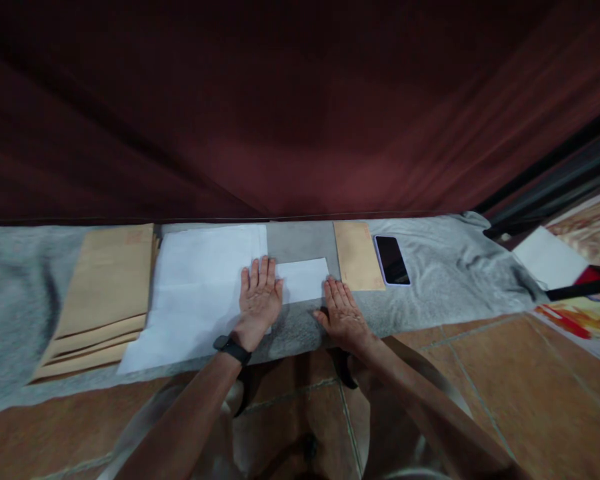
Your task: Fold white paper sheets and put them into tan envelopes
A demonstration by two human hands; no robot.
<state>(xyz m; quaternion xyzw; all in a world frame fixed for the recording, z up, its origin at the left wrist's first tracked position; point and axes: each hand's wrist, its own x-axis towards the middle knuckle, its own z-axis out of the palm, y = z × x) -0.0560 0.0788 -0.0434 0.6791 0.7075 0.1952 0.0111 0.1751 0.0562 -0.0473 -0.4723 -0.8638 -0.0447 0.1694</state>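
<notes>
Head view: the small white paper (304,281) lies, long axis sideways, between left hand (261,299), over its left end, and right hand (345,316); both flat, grasping nothing.

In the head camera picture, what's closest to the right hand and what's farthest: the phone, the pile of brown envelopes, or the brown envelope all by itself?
1. Lone brown envelope: right by the fingertips of the right hand.
2. Phone: just right of that envelope.
3. Pile of brown envelopes: far left, past the white sheets.
</notes>
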